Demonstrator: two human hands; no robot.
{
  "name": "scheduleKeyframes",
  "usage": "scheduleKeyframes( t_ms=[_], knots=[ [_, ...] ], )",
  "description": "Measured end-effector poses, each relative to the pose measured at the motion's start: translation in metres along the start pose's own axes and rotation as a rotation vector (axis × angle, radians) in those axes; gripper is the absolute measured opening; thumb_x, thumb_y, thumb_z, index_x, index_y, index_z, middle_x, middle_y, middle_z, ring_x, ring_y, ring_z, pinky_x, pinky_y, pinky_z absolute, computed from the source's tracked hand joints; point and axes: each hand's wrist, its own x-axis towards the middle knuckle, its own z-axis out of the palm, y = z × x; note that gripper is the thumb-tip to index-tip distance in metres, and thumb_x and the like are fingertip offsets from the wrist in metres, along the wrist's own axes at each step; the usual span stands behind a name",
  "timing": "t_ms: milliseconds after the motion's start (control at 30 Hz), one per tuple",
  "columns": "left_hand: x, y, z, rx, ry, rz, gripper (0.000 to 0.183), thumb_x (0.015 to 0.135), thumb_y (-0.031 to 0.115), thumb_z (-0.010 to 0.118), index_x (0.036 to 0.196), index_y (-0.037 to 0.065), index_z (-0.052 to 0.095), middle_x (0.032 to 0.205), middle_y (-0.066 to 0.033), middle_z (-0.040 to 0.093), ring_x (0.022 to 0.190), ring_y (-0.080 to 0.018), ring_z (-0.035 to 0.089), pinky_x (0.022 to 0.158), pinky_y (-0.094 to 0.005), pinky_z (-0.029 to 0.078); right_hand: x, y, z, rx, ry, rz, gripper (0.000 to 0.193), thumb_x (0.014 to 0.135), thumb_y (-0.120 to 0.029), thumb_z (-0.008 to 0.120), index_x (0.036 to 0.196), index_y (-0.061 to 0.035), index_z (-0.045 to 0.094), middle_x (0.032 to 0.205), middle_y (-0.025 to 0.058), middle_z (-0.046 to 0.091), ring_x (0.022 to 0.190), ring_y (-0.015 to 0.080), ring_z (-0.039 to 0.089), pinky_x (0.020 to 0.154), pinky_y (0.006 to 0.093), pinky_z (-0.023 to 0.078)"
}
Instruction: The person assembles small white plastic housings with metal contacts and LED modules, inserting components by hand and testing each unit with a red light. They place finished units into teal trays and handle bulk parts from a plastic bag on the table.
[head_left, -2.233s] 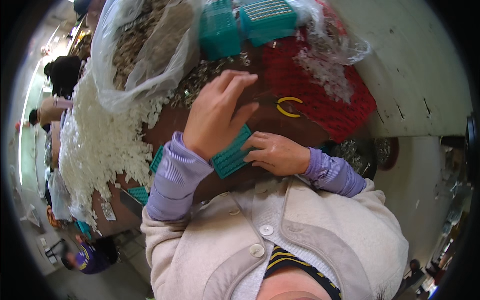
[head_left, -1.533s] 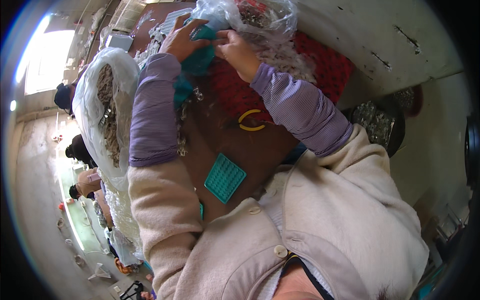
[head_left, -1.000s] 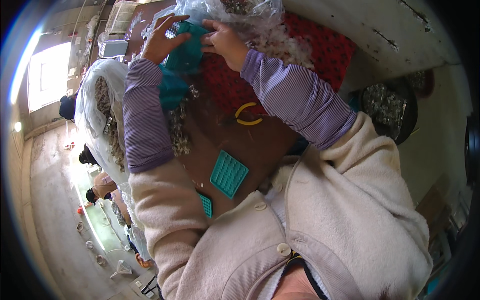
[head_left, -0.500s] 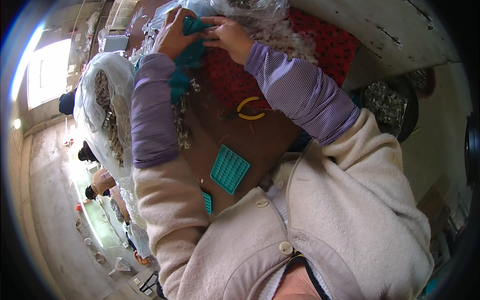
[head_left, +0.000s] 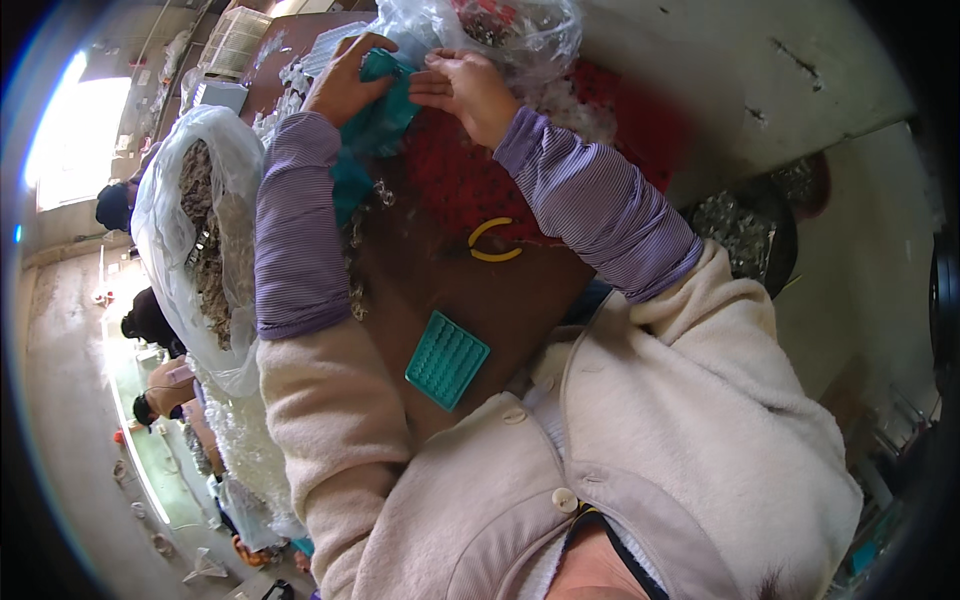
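At the far side of the brown table, my left hand [head_left: 348, 82] has its fingers curled round the upper edge of a crumpled teal sheet, cloth or plastic [head_left: 385, 122]; which of the two I cannot tell. My right hand [head_left: 466, 92] is just right of it, fingers stretched out side by side, with nothing visible in them. The teal material hangs down toward my left sleeve. Under my right hand lies a red cloth with dark spots [head_left: 455, 165]. Yellow-handled pliers [head_left: 488, 240] rest at its near edge.
A teal ridged tray [head_left: 447, 360] lies close to my body. Clear plastic bags [head_left: 535, 40] and whitish pieces [head_left: 575, 110] sit at the back. To the left stands a filled plastic bag [head_left: 165, 220]; to the right, a dark tub of clear pieces [head_left: 735, 235]. People work far left.
My right hand has come away from the teal material, its fingers straightening. My left hand stays on it. The whole view has shifted slightly, and a second small teal tray is now hidden.
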Motion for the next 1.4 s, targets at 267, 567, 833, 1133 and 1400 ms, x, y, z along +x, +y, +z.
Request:
scheduleKeyframes(
  t_ms=[267,567,833,1133,1400],
  knots=[
    [0.006,-0.005,0.017,-0.144,0.182,-0.089,0.111,0.074,0.020,0.090,0.166,0.030,0.027,0.159,-0.0261,0.042,0.145,-0.0512,0.043,0.118,-0.0524,0.044,0.086,-0.006,0.023,-0.206,-0.208,0.232,0.039,0.108,-0.029,0.060,0.132,0.0012,0.055,0.115,0.0182,0.070,0.097,0.0323,0.074,0.084,0.0490,0.065],
    [-0.023,0.057,0.008,0.200,0.472,-0.347,0.113,0.080,0.038,0.088,0.168,0.028,0.018,0.161,-0.0258,0.038,0.143,-0.0485,0.047,0.117,-0.0502,0.043,0.093,0.008,-0.001,-0.315,-0.422,0.019,0.030,0.105,-0.015,0.059,0.129,0.0031,0.056,0.113,0.0154,0.069,0.098,0.0298,0.074,0.080,0.0447,0.068],
    [-0.141,0.144,-0.002,-1.206,0.802,-0.545,0.077,0.098,0.040,0.073,0.153,-0.005,0.042,0.140,-0.0190,0.058,0.127,-0.0311,0.058,0.110,-0.0395,0.047,0.016,-0.041,0.018,-0.257,-0.296,0.015,0.025,0.104,-0.014,0.065,0.127,-0.0053,0.063,0.115,0.0084,0.075,0.100,0.0211,0.076,0.084,0.0385,0.067],
    [-0.221,0.226,0.015,-1.996,0.758,-0.684,0.069,0.105,0.050,0.062,0.150,0.000,0.047,0.147,-0.0178,0.057,0.137,-0.0318,0.056,0.116,-0.0488,0.047,-0.120,-0.049,0.021,-0.208,-0.347,0.102,0.037,0.106,-0.019,0.060,0.140,-0.0036,0.057,0.132,0.0100,0.069,0.118,0.0214,0.069,0.096,0.0418,0.062],
    [-0.328,0.274,0.049,-2.358,0.948,-0.578,0.067,0.105,0.060,0.053,0.139,0.002,0.059,0.136,-0.0148,0.068,0.125,-0.0303,0.066,0.110,-0.0447,0.051,-0.231,0.026,0.010,-0.006,-0.420,0.541,0.045,0.107,-0.015,0.059,0.148,-0.0011,0.048,0.133,0.0131,0.068,0.115,0.0243,0.072,0.099,0.0421,0.062]
  ],
)
